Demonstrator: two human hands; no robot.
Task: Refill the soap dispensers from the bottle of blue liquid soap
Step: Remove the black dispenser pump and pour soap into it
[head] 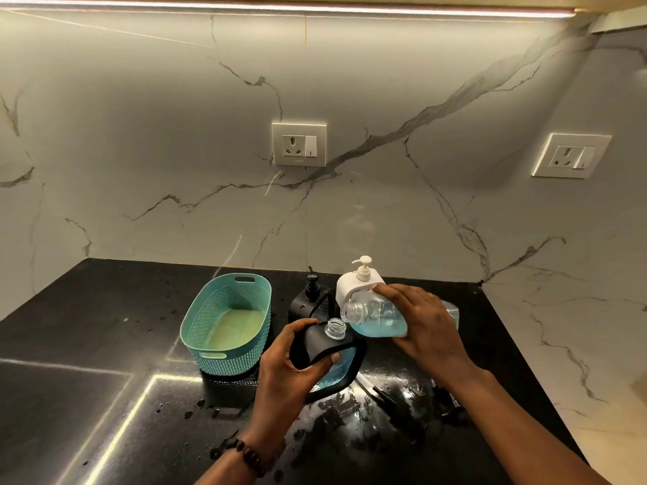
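The left hand point(292, 358) is gripping an open black-framed soap dispenser point(331, 355), fingers wrapped round its upper left corner, holding it tilted just above the black countertop point(105, 362). Its bare threaded glass neck point(335, 328) is sitting just right of the fingertips, and blue liquid is showing in the clear panel below the thumb. The right hand point(420, 327) is clasping the clear bottle of blue liquid soap point(376, 318) from above, tipping it leftward so its uncapped mouth is hovering just above and beside the dispenser's neck; the soap is pooling in the bottle's lower side. Behind the right hand's fingertips a white pump dispenser point(357, 283) is standing; a black pump dispenser point(310, 299) is standing behind the left hand's grip. Left of that grip a teal basket point(227, 323) is resting. No label or writing is legible on anything.
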